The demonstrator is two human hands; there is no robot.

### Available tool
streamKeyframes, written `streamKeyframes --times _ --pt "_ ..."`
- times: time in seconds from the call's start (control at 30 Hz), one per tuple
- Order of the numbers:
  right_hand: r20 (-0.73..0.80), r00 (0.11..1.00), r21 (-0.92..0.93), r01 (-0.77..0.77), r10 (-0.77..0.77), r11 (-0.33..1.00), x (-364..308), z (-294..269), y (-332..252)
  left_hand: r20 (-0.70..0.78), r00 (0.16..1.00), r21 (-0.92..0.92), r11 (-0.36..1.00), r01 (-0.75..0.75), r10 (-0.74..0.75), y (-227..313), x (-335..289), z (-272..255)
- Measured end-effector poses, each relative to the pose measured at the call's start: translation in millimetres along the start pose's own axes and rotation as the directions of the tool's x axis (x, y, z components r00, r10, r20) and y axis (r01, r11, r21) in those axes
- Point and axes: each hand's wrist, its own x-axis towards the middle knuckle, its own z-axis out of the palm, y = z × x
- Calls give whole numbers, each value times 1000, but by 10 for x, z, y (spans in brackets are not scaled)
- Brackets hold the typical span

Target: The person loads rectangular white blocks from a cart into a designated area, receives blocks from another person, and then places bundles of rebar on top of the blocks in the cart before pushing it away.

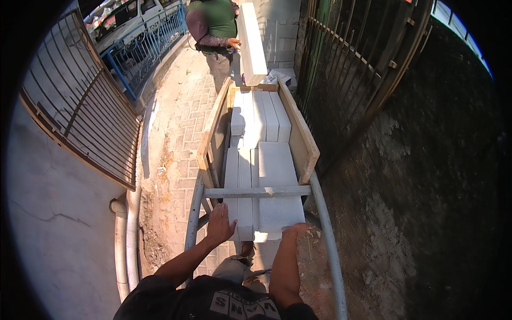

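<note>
Several long white lightweight concrete blocks [246,173] lie in a wooden-sided handcart. One wide white block [278,166] rests flat at its near right and sticks out under the metal crossbar. At the near left end of the blocks is my left hand [220,224], open, with the thumb apart from the fingers. My right hand [300,230] closes on the near right corner of the wide block; its fingers are partly hidden. Beyond the cart, a person [213,32] in a green top holds another white block [252,45] upright over the far end.
The cart's wooden side [298,133] and grey metal handles [329,245] frame the load. A barred gate [80,96] and pipes [120,240] stand left. Another barred gate [346,53] and a rough dark wall [416,186] close the right. Brick paving [186,122] runs along the left.
</note>
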Motion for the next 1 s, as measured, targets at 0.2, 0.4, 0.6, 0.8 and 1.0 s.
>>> streamKeyframes --times 0.2,0.4,0.6,0.8,1.0 --pt "215 919 -353 388 -330 852 198 -364 -84 578 769 -532 590 608 -271 1236 284 985" --pt "192 959 -249 255 -210 934 133 -396 -248 479 862 -797 492 350 163 1623 103 1130" --pt "53 953 -607 268 -298 748 -295 -572 -773 562 745 -680 714 168 360 2220 588 53" --pt "538 655 -631 730 -530 261 -1170 626 -462 123 992 -852 513 107 -2 1228 1783 -421" --pt "912 -88 -47 947 -400 -317 -1626 2850 574 -36 885 -967 240 87 -463 757 2367 -814"
